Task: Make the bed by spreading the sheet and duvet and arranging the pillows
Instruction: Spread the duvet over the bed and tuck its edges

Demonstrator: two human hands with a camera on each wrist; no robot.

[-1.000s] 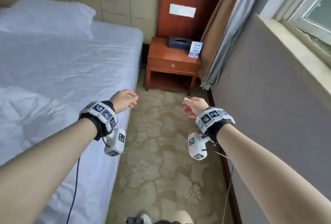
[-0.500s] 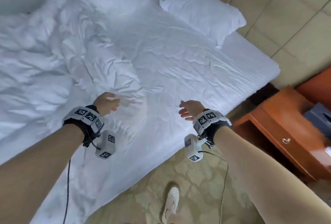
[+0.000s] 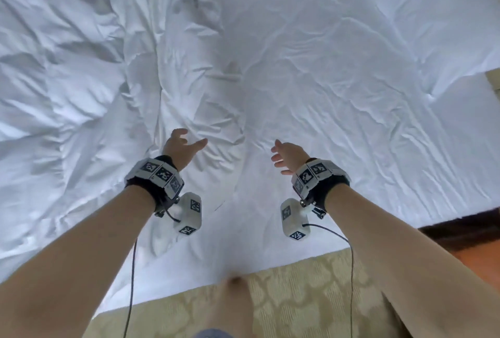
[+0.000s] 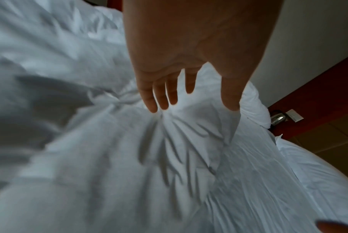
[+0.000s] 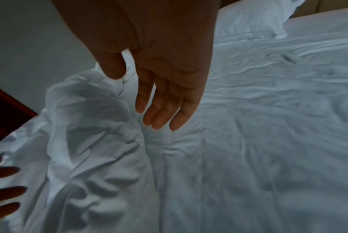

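A white duvet lies bunched in thick folds over the left half of the bed. The wrinkled white sheet covers the right half. A white pillow lies at the far right corner. My left hand hovers with spread fingers over the duvet's ridge, holding nothing. My right hand reaches out over the sheet, fingers straight and loose, just right of the duvet's edge. Whether either hand touches the fabric is unclear.
The bed's near edge runs across the bottom, with patterned beige carpet below it. A reddish wooden nightstand shows at the lower right. My leg stands close to the mattress.
My view has swung left from the nightstand and window wall to the bed, and I have stepped close. Both hands have moved out over the bedding, their fingers more spread than before.
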